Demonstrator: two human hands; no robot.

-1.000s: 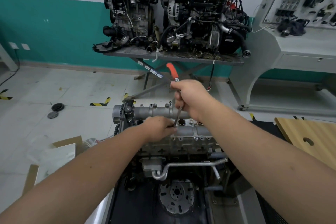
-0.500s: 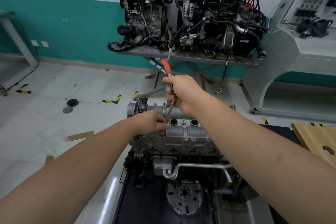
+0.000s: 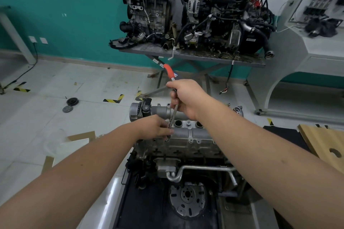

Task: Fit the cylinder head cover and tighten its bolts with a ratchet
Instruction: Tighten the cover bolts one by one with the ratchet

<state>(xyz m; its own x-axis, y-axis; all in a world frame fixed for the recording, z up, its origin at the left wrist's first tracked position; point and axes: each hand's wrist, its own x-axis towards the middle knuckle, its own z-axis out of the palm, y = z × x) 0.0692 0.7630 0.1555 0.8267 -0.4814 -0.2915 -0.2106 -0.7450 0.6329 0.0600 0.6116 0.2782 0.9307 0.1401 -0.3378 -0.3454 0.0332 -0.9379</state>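
Hiding ratchet [image 3: 174, 111] head: left hand [image 3: 157, 128]

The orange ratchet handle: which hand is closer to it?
Right. The right hand grips the ratchet's metal shaft just below the orange handle. The left hand is lower, at the ratchet's head on the cylinder head cover.

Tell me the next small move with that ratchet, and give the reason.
Probably swing the ratchet handle through another short stroke. The right hand grips its metal shaft below the orange grip, and the left hand holds its lower end on the cylinder head cover near the left end, seemingly steadying the socket. The bolt itself is hidden, so its tightness cannot be told.
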